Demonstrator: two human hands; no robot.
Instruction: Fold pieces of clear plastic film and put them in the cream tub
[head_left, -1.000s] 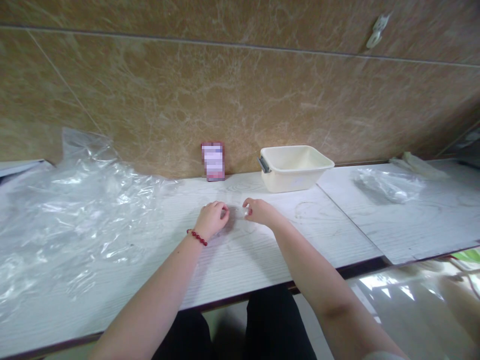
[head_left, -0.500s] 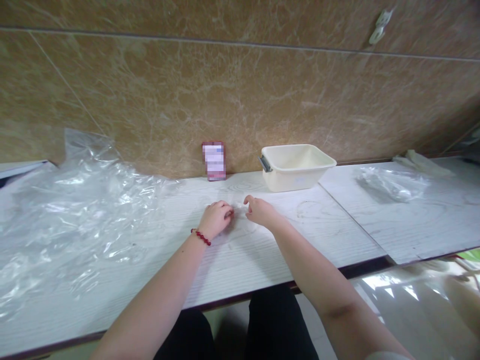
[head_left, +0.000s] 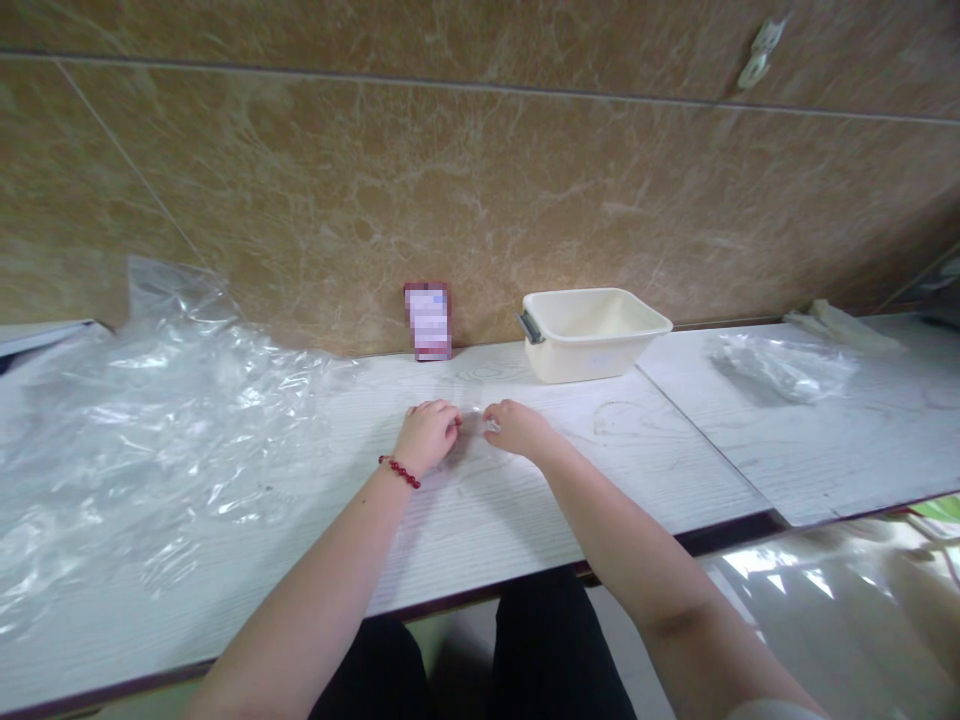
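Our left hand [head_left: 427,437] and right hand [head_left: 517,430] curl narrowly, perhaps to steady a transparent piece [head_left: 474,412] between them, though firm grip we cannot tell.

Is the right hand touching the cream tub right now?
Apart. The head view shows a strip of pale tabletop between the right hand and the cream tub, which stands farther back.

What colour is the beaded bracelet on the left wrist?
The bracelet is dark red, seen best in the head view.
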